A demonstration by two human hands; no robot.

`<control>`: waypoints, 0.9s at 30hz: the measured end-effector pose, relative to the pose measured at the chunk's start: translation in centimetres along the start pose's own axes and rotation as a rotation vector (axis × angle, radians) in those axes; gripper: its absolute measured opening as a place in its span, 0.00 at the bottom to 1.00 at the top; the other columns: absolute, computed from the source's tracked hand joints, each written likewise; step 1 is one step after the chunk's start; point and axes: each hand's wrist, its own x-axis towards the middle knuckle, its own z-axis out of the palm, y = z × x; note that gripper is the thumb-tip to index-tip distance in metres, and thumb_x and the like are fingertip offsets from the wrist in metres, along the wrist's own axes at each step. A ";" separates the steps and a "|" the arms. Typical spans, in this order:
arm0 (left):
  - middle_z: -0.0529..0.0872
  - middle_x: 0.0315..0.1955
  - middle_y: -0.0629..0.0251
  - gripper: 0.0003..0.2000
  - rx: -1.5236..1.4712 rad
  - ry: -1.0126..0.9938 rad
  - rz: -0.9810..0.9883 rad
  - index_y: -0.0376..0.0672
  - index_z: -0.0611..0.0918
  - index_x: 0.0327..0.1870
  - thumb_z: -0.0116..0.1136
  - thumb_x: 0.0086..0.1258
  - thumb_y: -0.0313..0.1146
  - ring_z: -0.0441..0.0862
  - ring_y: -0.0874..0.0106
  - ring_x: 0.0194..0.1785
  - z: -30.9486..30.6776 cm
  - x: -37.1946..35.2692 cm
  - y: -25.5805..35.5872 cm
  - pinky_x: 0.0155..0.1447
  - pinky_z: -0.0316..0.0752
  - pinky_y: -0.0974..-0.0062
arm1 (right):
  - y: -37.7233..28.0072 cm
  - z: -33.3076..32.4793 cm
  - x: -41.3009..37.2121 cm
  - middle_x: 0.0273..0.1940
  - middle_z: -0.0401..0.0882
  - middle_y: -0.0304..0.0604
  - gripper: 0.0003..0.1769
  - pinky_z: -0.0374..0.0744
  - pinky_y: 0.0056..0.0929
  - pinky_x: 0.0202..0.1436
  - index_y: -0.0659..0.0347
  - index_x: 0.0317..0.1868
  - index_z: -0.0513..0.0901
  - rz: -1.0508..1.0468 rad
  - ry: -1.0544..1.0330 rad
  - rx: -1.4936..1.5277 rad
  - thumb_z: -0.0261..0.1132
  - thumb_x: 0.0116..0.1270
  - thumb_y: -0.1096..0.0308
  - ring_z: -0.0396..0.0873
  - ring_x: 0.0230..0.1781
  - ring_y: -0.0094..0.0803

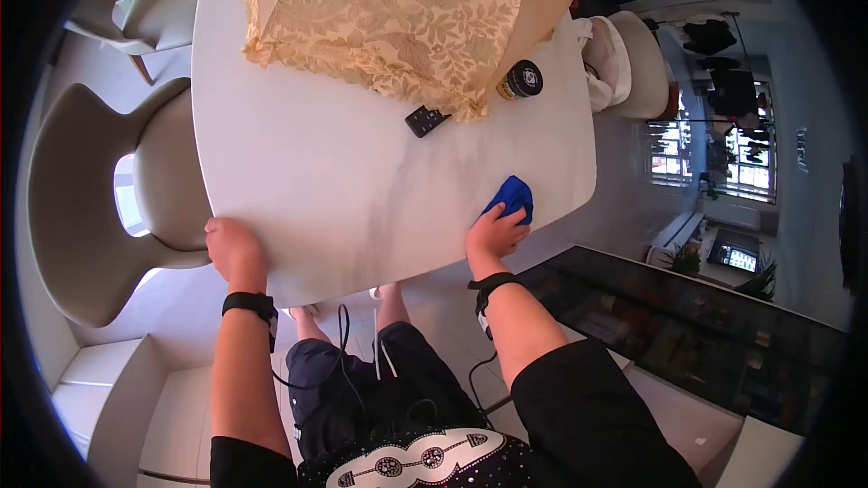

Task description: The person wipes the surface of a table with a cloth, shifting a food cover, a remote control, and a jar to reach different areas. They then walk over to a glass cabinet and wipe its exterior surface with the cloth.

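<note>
A bunched blue cloth [513, 198] is held in my right hand [497, 233], whose fingers are closed round it on the white tabletop [316, 172] near its front right edge. At the front left corner, my left hand [235, 248] lies with its fingers curled over the table edge. Farther back, a black remote control [423, 120] lies partly under the fringe of a floral lace-trimmed cover [407, 14]. Beside the cover is a dark jar with a black lid [524, 79].
A beige chair [86, 203] stands close to the table's left side, with another chair [176, 4] behind it. On the right are a chair with a white bag [610, 63] and a dark glass-topped cabinet [669, 334]. Cables hang in front of my body.
</note>
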 end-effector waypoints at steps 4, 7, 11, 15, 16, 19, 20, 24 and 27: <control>0.80 0.53 0.45 0.32 -0.006 0.005 0.015 0.32 0.80 0.51 0.23 0.72 0.47 0.77 0.48 0.56 0.0 0.0 0.1 0.60 0.70 0.55 | -0.5 -0.1 0.4 0.66 0.56 0.68 0.28 0.60 0.60 0.63 0.59 0.66 0.58 0.013 -0.002 -0.028 0.46 0.73 0.53 0.53 0.70 0.58; 0.80 0.52 0.46 0.31 -0.011 -0.007 -0.049 0.32 0.80 0.51 0.23 0.72 0.47 0.77 0.48 0.56 -0.1 0.0 0.4 0.60 0.70 0.54 | -0.3 -0.1 0.4 0.66 0.56 0.67 0.28 0.60 0.60 0.64 0.58 0.67 0.58 0.014 0.023 -0.061 0.46 0.73 0.52 0.53 0.70 0.57; 0.81 0.52 0.47 0.31 0.036 0.006 -0.047 0.32 0.80 0.50 0.24 0.72 0.47 0.78 0.48 0.55 0.5 0.6 0.1 0.59 0.71 0.55 | -0.6 -0.4 1.2 0.66 0.56 0.66 0.29 0.56 0.62 0.66 0.58 0.67 0.58 0.045 -0.005 0.008 0.45 0.73 0.51 0.54 0.70 0.58; 0.81 0.51 0.47 0.31 0.037 0.045 -0.059 0.32 0.80 0.49 0.24 0.71 0.47 0.78 0.48 0.54 0.9 0.8 0.0 0.58 0.71 0.55 | -0.8 -0.6 1.5 0.68 0.55 0.68 0.29 0.52 0.62 0.69 0.61 0.68 0.57 0.014 -0.032 0.012 0.42 0.75 0.52 0.51 0.72 0.57; 0.81 0.51 0.47 0.31 0.048 0.057 -0.067 0.32 0.81 0.49 0.24 0.71 0.47 0.79 0.48 0.53 1.0 0.8 0.1 0.58 0.72 0.55 | -0.7 -0.4 1.8 0.68 0.55 0.68 0.29 0.51 0.62 0.70 0.62 0.68 0.57 0.002 -0.013 0.016 0.42 0.75 0.52 0.50 0.73 0.57; 0.81 0.51 0.47 0.31 0.097 0.082 -0.049 0.32 0.81 0.49 0.24 0.71 0.47 0.79 0.49 0.53 1.4 1.4 -0.4 0.58 0.72 0.55 | 0.0 0.4 2.3 0.66 0.59 0.64 0.29 0.53 0.61 0.69 0.59 0.68 0.59 -0.019 0.038 0.007 0.43 0.74 0.51 0.54 0.71 0.55; 0.81 0.51 0.47 0.31 0.109 0.082 -0.046 0.32 0.81 0.49 0.24 0.71 0.47 0.79 0.49 0.53 1.6 1.5 -0.5 0.58 0.72 0.55 | 0.2 0.6 2.5 0.65 0.62 0.61 0.28 0.55 0.61 0.67 0.57 0.67 0.60 -0.037 0.078 0.003 0.44 0.73 0.49 0.57 0.69 0.53; 0.82 0.51 0.48 0.31 0.090 0.103 -0.083 0.32 0.81 0.49 0.25 0.71 0.47 0.79 0.49 0.53 1.9 1.1 0.0 0.57 0.73 0.55 | 0.2 0.8 3.2 0.67 0.60 0.61 0.29 0.54 0.61 0.68 0.57 0.68 0.60 -0.002 0.062 -0.011 0.43 0.73 0.49 0.54 0.71 0.52; 0.82 0.51 0.48 0.31 0.010 0.103 -0.129 0.32 0.81 0.48 0.24 0.71 0.47 0.79 0.49 0.52 1.9 1.2 0.1 0.56 0.73 0.56 | 0.0 0.5 3.7 0.67 0.59 0.61 0.30 0.53 0.61 0.69 0.57 0.68 0.60 0.002 0.030 0.007 0.43 0.74 0.49 0.52 0.72 0.53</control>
